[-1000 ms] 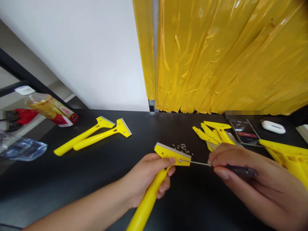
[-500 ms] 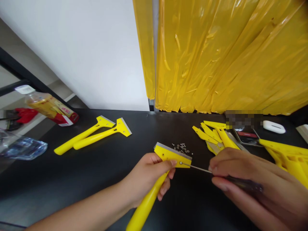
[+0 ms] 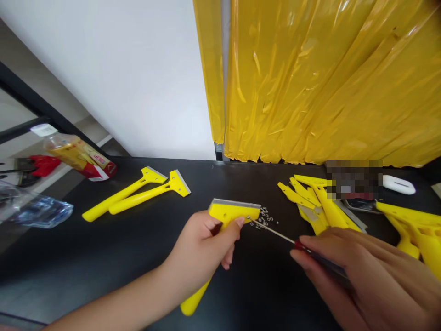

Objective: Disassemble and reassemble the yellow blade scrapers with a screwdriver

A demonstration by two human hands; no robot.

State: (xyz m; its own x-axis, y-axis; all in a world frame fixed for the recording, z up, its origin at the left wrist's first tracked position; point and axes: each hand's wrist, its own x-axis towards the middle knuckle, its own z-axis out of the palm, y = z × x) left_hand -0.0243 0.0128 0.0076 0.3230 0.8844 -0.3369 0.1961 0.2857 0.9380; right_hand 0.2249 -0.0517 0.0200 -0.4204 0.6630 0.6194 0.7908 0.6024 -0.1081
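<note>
My left hand [image 3: 213, 243] is closed around the neck of a yellow scraper [image 3: 231, 212], thumb on its head, the metal blade edge facing away from me. In my right hand [image 3: 365, 271] is a screwdriver [image 3: 299, 244] with a dark handle, red at its front end. Its thin shaft points left, and the tip meets a screw [image 3: 248, 217] near the right end of the scraper head. Just behind that head, small screws and nuts [image 3: 264, 219] lie scattered on the black table [image 3: 138, 257]; the head may hide some of them.
Two yellow scrapers [image 3: 148, 198] lie at the left, near a tilted drink bottle [image 3: 81, 154] and clear plastic [image 3: 44, 209]. Yellow plates [image 3: 298, 196] and more yellow scraper handles [image 3: 413, 220] are piled at the right, beside a white case [image 3: 398, 185]. Yellow plastic sheeting [image 3: 310, 82] hangs behind.
The held scraper has moved left and slightly up, and its head has turned more level. My right hand and the screwdriver have shifted slightly, the shaft now slanting more steeply.
</note>
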